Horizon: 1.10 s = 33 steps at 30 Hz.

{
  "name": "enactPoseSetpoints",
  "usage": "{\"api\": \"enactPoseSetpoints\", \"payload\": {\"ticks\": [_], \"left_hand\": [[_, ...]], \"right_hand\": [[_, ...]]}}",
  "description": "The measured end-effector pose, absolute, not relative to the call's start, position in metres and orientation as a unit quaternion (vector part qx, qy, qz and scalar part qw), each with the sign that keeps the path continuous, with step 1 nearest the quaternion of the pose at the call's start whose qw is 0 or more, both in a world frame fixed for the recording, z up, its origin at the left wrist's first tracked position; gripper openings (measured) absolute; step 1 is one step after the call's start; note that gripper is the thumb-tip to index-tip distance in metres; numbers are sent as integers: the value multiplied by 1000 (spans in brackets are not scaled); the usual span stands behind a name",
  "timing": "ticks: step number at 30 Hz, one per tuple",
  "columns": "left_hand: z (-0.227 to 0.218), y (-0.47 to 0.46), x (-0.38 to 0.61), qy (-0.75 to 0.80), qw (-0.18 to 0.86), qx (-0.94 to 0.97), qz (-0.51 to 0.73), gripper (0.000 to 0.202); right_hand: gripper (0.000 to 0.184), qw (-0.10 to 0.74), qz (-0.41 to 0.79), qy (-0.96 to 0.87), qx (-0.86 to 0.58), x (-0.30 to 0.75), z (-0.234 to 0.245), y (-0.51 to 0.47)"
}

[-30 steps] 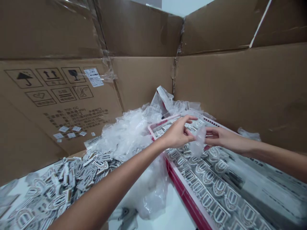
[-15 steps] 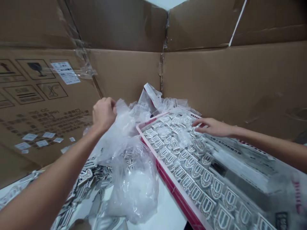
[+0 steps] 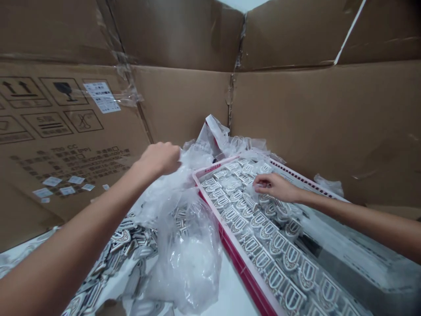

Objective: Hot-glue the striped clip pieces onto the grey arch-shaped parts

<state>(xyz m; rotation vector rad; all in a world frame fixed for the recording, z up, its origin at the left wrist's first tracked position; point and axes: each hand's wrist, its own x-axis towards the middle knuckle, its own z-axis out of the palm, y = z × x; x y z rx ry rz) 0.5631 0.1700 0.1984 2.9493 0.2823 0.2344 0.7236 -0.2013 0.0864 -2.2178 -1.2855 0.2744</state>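
Roughly central, one shallow tray (image 3: 237,261), crimson-sided with a pale pink rim, stands aslant on the white table (image 3: 235,294). Within: flat shield-shaped pieces (image 3: 263,259), grey-white, each with U-shaped outlines, sleeved in glossy clear film, laid in overlapping rows; dozens, too crowded to count exactly. Right hand (image 3: 271,186) above them, fingers pinched narrow on translucent film (image 3: 256,188). Left hand (image 3: 161,159) curled over a crumpled, milky heap of plastic (image 3: 158,193); fingertips hidden, cannot tell whether it grips anything. One puffed clear bag (image 3: 194,263) beside the tray. Further left, loose pieces (image 3: 121,239) in a jumbled pile, uncountable. Behind, creased brown cardboard (image 3: 312,123): one large white label (image 3: 102,96), seven small pale stickers (image 3: 67,190).
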Motion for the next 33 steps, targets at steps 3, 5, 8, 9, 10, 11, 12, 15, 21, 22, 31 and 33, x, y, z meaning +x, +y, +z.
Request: {"api": "enactPoseSetpoints", "payload": {"ticks": [3,5,8,9,10,11,12,15,21,22,31,33], "left_hand": [[187,112,575,-50,194,980,7,51],[171,79,585,-123,293,948,-20,69],[148,55,597,-169,347,922,-26,75],[142,54,600,-171,357,918,-26,69],[138,56,602,-168,364,916,-29,58],[135,60,604,-160,369,915,-34,47],[133,65,605,-147,370,916,-39,36],[129,82,605,-82,363,928,-26,32],[123,88,598,9,309,951,32,33],[120,84,599,10,295,955,37,30],[90,67,609,9,222,973,58,49],[92,65,607,-11,234,969,76,63]], "right_hand": [[14,335,97,-494,-796,711,111,-179],[8,360,91,-502,-781,702,122,-164],[7,391,102,-506,-762,698,130,-149],[8,398,111,-507,-757,698,130,-146],[10,402,120,-507,-753,700,128,-143],[14,404,125,-506,-752,703,126,-140],[18,403,125,-504,-754,708,122,-138],[28,370,106,-490,-782,723,104,-130],[38,181,103,-525,-825,731,54,-122],[38,155,103,-530,-827,728,48,-122],[33,181,51,-461,-867,736,83,-151],[30,231,49,-448,-862,738,99,-159]]}}
